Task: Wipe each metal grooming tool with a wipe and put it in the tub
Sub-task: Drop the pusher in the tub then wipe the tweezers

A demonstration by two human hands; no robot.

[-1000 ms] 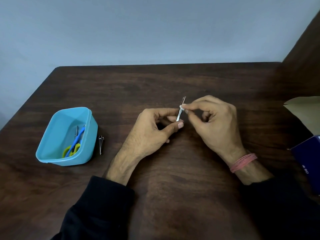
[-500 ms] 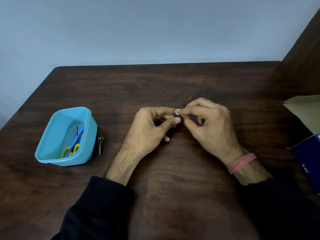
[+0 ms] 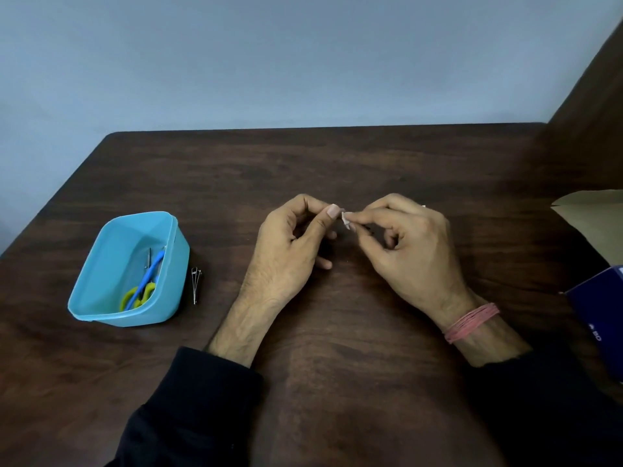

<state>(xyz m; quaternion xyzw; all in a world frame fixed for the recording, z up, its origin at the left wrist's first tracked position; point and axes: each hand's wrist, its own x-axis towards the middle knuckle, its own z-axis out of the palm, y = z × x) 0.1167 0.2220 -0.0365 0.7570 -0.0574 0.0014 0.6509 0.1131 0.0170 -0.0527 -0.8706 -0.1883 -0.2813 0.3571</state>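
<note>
My view: dark wood worktop [image 3: 337, 332], blue-grey wall [image 3: 303, 62]. Right hand [image 3: 408, 251] pinches small white wipe [image 3: 346, 220]; left hand [image 3: 290, 251] curled, pinch contents hidden.

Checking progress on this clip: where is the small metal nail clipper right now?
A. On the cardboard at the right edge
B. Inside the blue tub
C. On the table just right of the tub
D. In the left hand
C: the nail clipper lies on the table beside the blue tub, outside its right wall.
</note>
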